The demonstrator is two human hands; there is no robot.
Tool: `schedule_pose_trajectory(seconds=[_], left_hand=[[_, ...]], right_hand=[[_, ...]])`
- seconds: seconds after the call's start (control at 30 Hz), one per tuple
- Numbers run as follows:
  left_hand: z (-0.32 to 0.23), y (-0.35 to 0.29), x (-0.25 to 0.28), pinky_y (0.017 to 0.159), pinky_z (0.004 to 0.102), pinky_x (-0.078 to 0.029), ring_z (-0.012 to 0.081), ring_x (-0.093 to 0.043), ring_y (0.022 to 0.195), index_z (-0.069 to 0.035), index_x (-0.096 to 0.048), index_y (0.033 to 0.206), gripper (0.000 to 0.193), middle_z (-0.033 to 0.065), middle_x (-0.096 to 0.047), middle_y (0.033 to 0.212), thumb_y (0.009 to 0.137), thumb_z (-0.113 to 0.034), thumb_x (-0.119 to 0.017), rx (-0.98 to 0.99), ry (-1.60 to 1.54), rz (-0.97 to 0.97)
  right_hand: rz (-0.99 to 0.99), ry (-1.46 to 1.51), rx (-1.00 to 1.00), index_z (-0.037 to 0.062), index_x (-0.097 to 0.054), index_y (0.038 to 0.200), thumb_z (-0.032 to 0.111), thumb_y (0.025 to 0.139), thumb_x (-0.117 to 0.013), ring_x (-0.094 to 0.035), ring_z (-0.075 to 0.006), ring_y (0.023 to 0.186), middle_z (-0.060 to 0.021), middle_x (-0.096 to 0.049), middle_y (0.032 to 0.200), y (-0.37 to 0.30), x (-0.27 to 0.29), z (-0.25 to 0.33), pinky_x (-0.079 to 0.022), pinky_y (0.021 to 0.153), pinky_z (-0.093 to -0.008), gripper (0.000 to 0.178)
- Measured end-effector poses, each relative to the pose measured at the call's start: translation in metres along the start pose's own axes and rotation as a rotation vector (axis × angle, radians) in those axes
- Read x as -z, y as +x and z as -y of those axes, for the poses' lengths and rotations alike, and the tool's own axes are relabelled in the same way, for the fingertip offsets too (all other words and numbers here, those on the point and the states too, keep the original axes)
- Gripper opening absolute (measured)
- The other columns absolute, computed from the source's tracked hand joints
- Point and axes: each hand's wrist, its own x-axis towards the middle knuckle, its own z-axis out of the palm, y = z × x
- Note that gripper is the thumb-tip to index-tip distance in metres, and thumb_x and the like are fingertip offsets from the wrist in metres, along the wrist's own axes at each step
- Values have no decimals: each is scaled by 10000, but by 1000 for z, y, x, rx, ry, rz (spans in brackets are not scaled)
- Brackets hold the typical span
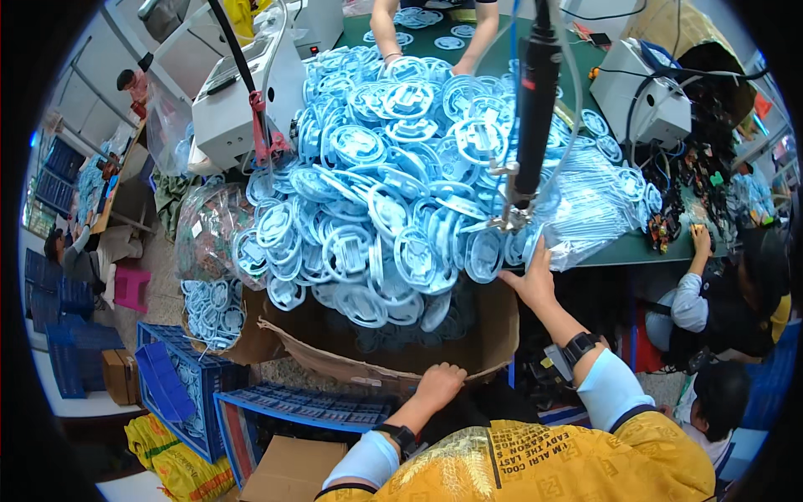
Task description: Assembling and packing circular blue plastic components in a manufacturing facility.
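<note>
A big heap of light-blue round plastic parts (393, 184) covers the green table (623, 251). My right hand (529, 276) reaches up to the heap's near right edge and touches a clear bag of blue parts (585, 209), just below the tip of a hanging black power screwdriver (534, 109). My left hand (439, 385) rests with curled fingers on the rim of a brown cardboard box (351, 360) under the table edge; whether it grips the rim I cannot tell.
A white machine (242, 109) stands at the back left, another white box (640, 92) at the back right. Another person's arms (385, 29) reach in at the far side. People sit at the right (728, 309). Blue crates (176, 385) stand at lower left.
</note>
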Motion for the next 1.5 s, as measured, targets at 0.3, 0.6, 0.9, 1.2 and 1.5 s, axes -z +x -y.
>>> schedule_pose_trajectory(seconds=[0.3, 0.6, 0.9, 1.2, 1.5], left_hand=[[6, -20, 15, 760, 393, -466, 274, -578, 912, -96, -607, 908, 247, 88, -584, 906, 767, -270, -709, 257, -110, 96], [4, -84, 68, 722, 419, -462, 335, -562, 822, -51, -605, 888, 225, 134, -560, 856, 773, -219, -702, 465, -92, -323], [201, -83, 212, 985, 440, -349, 379, -431, 1149, 18, -436, 1247, 577, 207, -439, 1214, 804, -211, -726, 844, 63, -1113], [267, -44, 185, 1101, 465, -236, 472, -160, 1390, -3, -411, 1373, 723, 341, -74, 1497, 820, -357, -713, 903, -334, -1059], [195, -80, 147, 1064, 441, -314, 435, -369, 1274, 3, -409, 1347, 715, 265, -362, 1393, 786, -309, -726, 662, -565, -819]], right_hand=[[217, 142, 169, 33, -79, 1483, 247, 746, -741, -530, -460, 1033, -243, -392, 1203, -30, -29, 57, -482, 810, -482, 1014], [644, 92, 574, 66, -586, 1117, 289, 758, -724, -593, -358, 959, -169, -599, 1035, -74, -43, 78, -498, 788, -445, 444], [-83, 311, 847, 33, -550, 1214, 211, 790, -713, -416, -433, 1215, -223, -443, 1310, 57, -13, 186, -347, 994, -490, 488], [-37, -140, 423, 121, -527, 1313, 512, 771, -689, -430, -329, 1271, -208, -439, 1382, 146, -73, 216, -195, 1084, -575, 688], [545, -217, 471, 113, -615, 1194, 408, 811, -646, -593, -370, 1049, -200, -614, 1146, 4, -76, 238, -477, 902, -430, 485]])
